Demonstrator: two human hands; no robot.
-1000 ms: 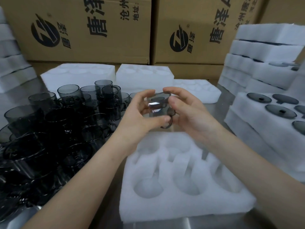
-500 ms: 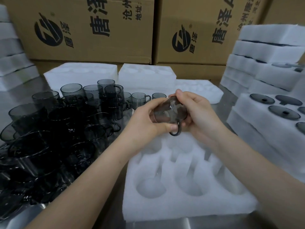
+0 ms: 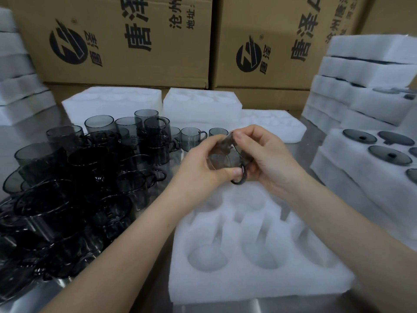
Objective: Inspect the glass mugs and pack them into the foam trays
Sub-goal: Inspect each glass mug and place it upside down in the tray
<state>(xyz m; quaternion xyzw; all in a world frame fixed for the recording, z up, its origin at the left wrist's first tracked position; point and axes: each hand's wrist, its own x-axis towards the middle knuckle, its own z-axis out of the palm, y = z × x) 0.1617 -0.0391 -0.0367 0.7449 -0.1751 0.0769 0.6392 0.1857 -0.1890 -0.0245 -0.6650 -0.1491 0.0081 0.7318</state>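
Both hands hold one smoky grey glass mug (image 3: 226,155) above the far end of a white foam tray (image 3: 259,283). My left hand (image 3: 200,168) grips the mug from the left, thumb under its base. My right hand (image 3: 266,154) grips it from the right, fingers curled over the rim. The mug lies tilted on its side, its handle hanging down between the thumbs. The tray's round pockets in front of me hold nothing. A crowd of several grey glass mugs (image 3: 74,177) stands on the steel table to the left.
Foam trays (image 3: 112,102) lie behind the mugs. A tray of grey glass lids (image 3: 388,154) sits at right, beside stacked foam trays (image 3: 365,71). More foam stacks (image 3: 20,86) stand at far left. Printed cardboard boxes (image 3: 126,39) wall off the back.
The mug has been lowered slightly and turned in both hands; its mouth now tips more to the left. My left thumb has slid under its base.
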